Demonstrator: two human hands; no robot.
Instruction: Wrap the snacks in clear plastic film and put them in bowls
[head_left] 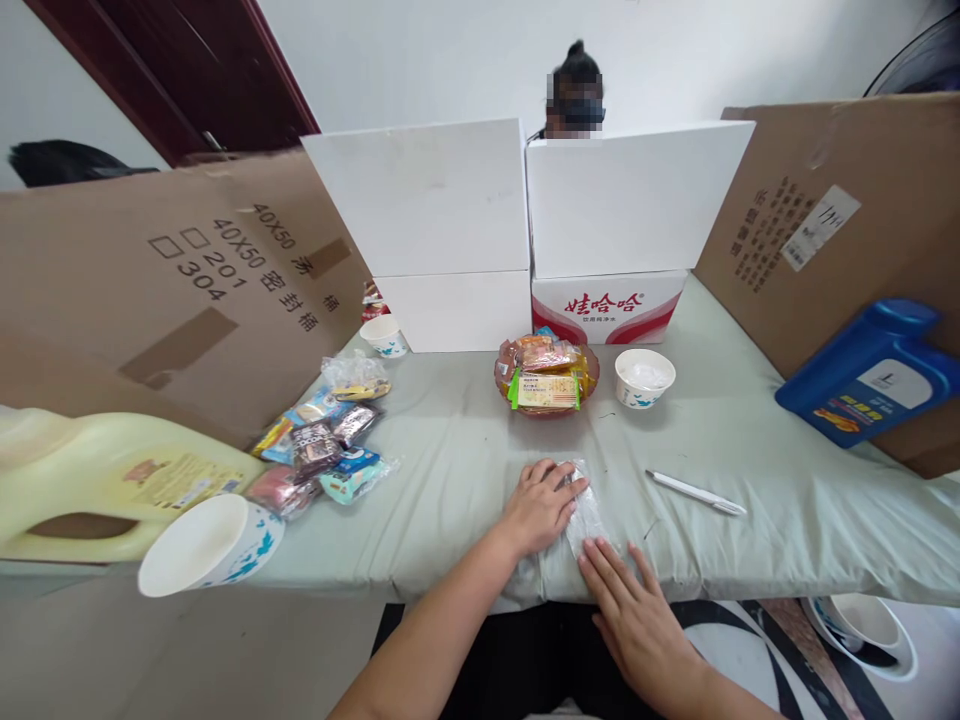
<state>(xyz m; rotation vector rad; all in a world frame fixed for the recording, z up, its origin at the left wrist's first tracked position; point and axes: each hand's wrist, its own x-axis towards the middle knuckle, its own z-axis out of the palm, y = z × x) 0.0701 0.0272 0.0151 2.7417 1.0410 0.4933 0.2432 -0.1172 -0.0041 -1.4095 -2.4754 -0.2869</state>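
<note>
A clear plastic snack packet (583, 512) lies on the pale green cloth (465, 450) near the table's front edge. My left hand (538, 505) rests flat on the packet's left side, fingers stretched out. Just below it, my right hand (636, 612) lies flat, its fingertips touching the packet's lower end. Neither hand grips it. A white pen (695, 492) lies to the right of the packet. Behind it stands a reddish bowl (547, 384) heaped with wrapped snacks, and beside that a white paper cup (644, 377).
A pile of snack packets (322, 450) lies at the left, with a tipped paper cup (206, 545) and a yellow jug (105, 480). A blue jug (874, 370) leans at the right. Cardboard sheets and white boxes (525, 210) wall the table; a person sits behind them.
</note>
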